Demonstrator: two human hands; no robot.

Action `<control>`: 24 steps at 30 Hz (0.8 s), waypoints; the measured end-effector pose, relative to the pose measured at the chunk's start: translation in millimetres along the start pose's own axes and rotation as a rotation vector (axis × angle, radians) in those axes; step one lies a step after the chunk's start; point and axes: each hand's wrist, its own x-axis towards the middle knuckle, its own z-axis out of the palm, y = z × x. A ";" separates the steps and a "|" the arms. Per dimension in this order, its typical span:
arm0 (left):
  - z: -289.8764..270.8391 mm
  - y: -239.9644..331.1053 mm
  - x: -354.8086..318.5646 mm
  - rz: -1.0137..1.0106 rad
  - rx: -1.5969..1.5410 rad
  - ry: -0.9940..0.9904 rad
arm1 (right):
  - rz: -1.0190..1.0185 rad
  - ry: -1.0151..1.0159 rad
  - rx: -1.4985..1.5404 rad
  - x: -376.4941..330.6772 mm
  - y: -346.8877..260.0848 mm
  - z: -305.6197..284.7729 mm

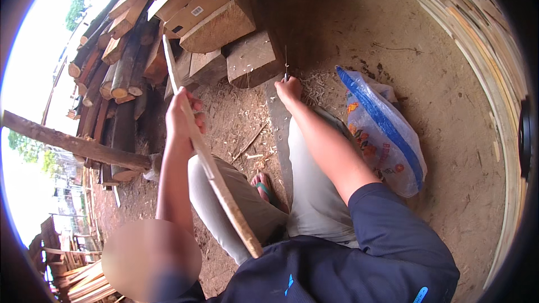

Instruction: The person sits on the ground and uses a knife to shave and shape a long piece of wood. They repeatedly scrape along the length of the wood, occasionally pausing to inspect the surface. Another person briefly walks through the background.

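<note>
A long, pale wooden strip (227,197) slants across in front of me, its thin far end raised and its near end against my shirt. My left hand (178,116) is closed around it above its middle. Out ahead, my right hand (289,90) grips what looks like a knife (286,66), its thin blade pointing away from me, apart from the strip. Most of the knife's handle is hidden in my fist. Below that hand a grey board (279,126) runs between my legs. Wood shavings (247,120) litter the ground around it.
Squared timber blocks (252,60) and a cardboard box (196,10) stand ahead, beside stacked logs (120,81). To my right lies a clear plastic bag (386,126) with a blue band. Long wooden strips (488,28) line the far right. A pole (73,140) juts in from the left.
</note>
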 end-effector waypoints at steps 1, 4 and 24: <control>-4.7 11.5 0.7 0.028 0.015 -0.016 | -0.017 -0.007 -0.013 3.5 -2.9 -1.8; -11.6 36.0 -5.3 0.033 0.039 -0.053 | -0.043 -0.034 0.002 5.7 -8.6 -5.2; 14.5 18.3 -31.0 0.041 0.112 0.060 | -0.246 -0.123 -0.122 -8.3 -21.1 -29.5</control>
